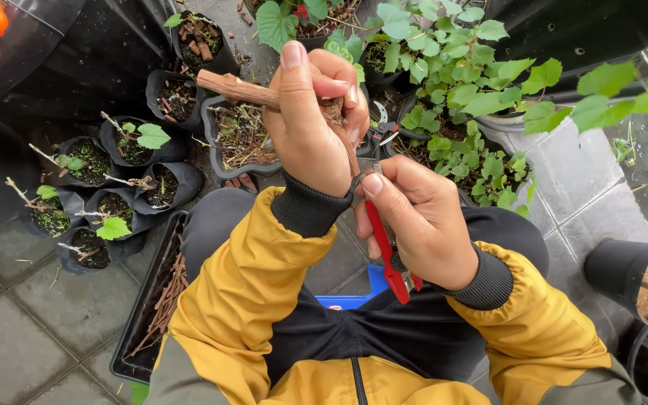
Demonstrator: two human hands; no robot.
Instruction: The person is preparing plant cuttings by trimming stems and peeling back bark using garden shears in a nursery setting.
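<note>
Gripping cutting [241, 90], red-handled knife [388, 259] blade hidden

I see bare paving [31, 322] open at lower left for a hand to pass, while black nursery bags [118, 187] crowd the left, a tray of cuttings [151, 307] lines my knee, and leafy pots [459, 97] block ahead and to the right.

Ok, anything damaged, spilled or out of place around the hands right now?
Nothing stands out. The left hand grips a brown woody cutting, the right hand holds red-handled pruners at its lower end. The small black pots on the left stand upright, soil inside.
</note>
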